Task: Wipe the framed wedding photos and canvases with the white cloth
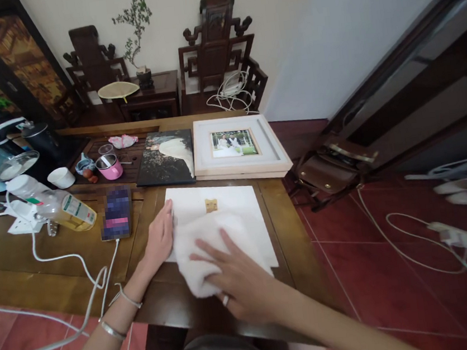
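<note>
A white cloth (201,245) lies on a white flat board (236,200) on the dark wooden table (35,248). My right hand (232,279) presses flat on the cloth with fingers spread; a ring is on one finger. My left hand (160,236) rests on the board's left edge, fingers together and laid flat, touching the cloth's side. A small tan hanger tab (211,205) sits near the board's top. Beyond it lie a white picture frame with a photo (236,146) and a dark photo print (168,157).
A phone (116,212) on a white cable, a plastic bottle (58,206), a pink mug (109,166), a white cup (60,177) and a power strip (21,219) crowd the table's left. Carved chairs (217,53) stand behind. A brown bag (326,171) and cables (446,235) lie on the red tile floor.
</note>
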Demonstrator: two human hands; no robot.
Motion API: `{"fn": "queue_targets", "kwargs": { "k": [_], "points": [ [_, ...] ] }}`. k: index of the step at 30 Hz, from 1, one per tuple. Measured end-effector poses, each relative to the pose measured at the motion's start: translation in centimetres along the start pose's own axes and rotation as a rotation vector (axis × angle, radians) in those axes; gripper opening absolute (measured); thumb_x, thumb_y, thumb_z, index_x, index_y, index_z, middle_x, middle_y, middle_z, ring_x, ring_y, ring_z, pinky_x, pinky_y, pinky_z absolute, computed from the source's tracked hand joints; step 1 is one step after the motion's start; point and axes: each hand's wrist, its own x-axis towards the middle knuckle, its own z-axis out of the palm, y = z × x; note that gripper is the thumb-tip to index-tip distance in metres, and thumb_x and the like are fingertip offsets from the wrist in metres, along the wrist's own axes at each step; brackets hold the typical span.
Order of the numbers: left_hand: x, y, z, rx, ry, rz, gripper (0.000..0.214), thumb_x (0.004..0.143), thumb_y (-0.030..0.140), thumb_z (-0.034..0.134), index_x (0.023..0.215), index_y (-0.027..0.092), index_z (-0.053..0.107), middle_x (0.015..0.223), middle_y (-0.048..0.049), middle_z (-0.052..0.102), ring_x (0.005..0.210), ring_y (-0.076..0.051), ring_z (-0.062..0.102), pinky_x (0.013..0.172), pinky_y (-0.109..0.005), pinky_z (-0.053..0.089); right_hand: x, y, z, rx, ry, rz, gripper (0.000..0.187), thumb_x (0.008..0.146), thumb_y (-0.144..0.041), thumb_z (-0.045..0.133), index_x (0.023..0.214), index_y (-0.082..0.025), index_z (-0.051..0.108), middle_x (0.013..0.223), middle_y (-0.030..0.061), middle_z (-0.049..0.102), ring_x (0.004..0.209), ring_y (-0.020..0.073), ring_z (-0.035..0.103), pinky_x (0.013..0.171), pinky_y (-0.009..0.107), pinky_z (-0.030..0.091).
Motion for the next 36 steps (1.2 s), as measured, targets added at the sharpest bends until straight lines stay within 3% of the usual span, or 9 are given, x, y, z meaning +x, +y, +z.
{"fn": "queue_targets", "kwargs": {
  "k": [4,8,13,17,23,25,27,31,36],
  "points": [
    [-0.2,-0.1,0.4,0.165,-0.078,0.136,0.043,0.094,0.036,0.044,0.130,0.015,0.056,0.141,-0.0133,0.051,0.135,-0.025,0.042,0.116,-0.047,0.029,0.1,2.9,-1.3,-0.023,0.152,0.204,0.041,0.073,-0.005,0.043,0.106,-0.016,0.065,0.143,0.0135,0.048,0.143,0.0274,0.021,0.114,0.063,0.004],
    [0.1,-0.2,0.3,0.200,-0.074,0.181,0.036,0.093,0.028,0.046,0.124,0.018,0.060,0.137,-0.0112,0.055,0.133,-0.026,0.045,0.114,-0.050,0.032,4.9,5.0,-2.6,-0.026,0.153,0.305,0.037,0.085,-0.012,0.038,0.113,-0.015,0.061,0.130,0.0158,0.059,0.142,0.0294,0.024,0.111,0.065,0.011],
    [0.3,0.2,0.0,0.202,-0.077,0.194,0.033,0.091,0.023,0.044,0.116,0.019,0.066,0.124,-0.0101,0.064,0.119,-0.025,0.058,0.106,-0.045,0.043,12.0,5.3,-4.8,0.035,0.128,0.276,0.031,0.092,-0.022,0.035,0.106,-0.018,0.063,0.117,0.0111,0.066,0.118,0.0306,0.053,0.104,0.057,0.028],
    [0.2,-0.3,0.1,0.221,-0.043,0.188,0.034,0.090,0.023,0.047,0.120,0.019,0.063,0.129,-0.0101,0.062,0.125,-0.025,0.054,0.110,-0.048,0.039,13.3,5.9,-6.5,0.088,0.099,0.291,0.030,0.093,-0.028,0.037,0.100,-0.019,0.065,0.109,0.0093,0.069,0.105,0.0277,0.058,0.093,0.040,0.041],
    [0.0,-0.8,0.3,0.200,-0.049,0.193,0.035,0.091,0.024,0.047,0.122,0.015,0.062,0.136,-0.0133,0.056,0.131,-0.025,0.047,0.112,-0.048,0.037,6.3,9.7,-7.6,0.094,0.171,0.420,0.032,0.094,-0.033,0.037,0.097,-0.019,0.065,0.110,0.0098,0.069,0.101,0.0292,0.061,0.090,0.040,0.045],
    [0.0,-0.7,0.4,0.198,-0.044,0.193,0.035,0.091,0.024,0.046,0.122,0.016,0.062,0.136,-0.0135,0.056,0.131,-0.024,0.047,0.112,-0.048,0.037,3.1,10.6,-6.9,0.062,0.232,0.462,0.032,0.093,-0.030,0.034,0.094,-0.020,0.064,0.105,0.0086,0.071,0.101,0.0295,0.062,0.093,0.047,0.044],
    [-0.1,-0.5,0.4,0.196,-0.040,0.194,0.035,0.091,0.024,0.046,0.122,0.017,0.062,0.136,-0.0123,0.055,0.132,-0.024,0.047,0.112,-0.048,0.037,0.0,10.5,-5.4,-0.022,0.282,0.446,0.027,0.088,-0.022,0.036,0.092,-0.020,0.063,0.117,0.0095,0.067,0.115,0.0314,0.057,0.103,0.058,0.035],
    [-0.1,-0.3,0.5,0.196,-0.033,0.181,0.035,0.092,0.025,0.046,0.122,0.018,0.062,0.136,-0.0110,0.056,0.132,-0.024,0.046,0.112,-0.049,0.036,-4.9,6.3,-1.9,-0.138,0.208,0.281,0.026,0.072,-0.007,0.043,0.081,-0.019,0.064,0.145,0.0115,0.046,0.143,0.0319,0.018,0.112,0.068,0.009],
    [0.0,-0.2,0.5,0.196,-0.046,0.152,0.035,0.092,0.027,0.047,0.122,0.017,0.062,0.137,-0.0125,0.055,0.133,-0.024,0.045,0.113,-0.048,0.035,-8.5,0.6,-1.2,-0.068,-0.008,0.170,0.033,0.057,-0.002,0.044,0.074,-0.023,0.062,0.148,0.0008,0.041,0.143,0.0279,0.019,0.116,0.063,0.010]
  ]
}}
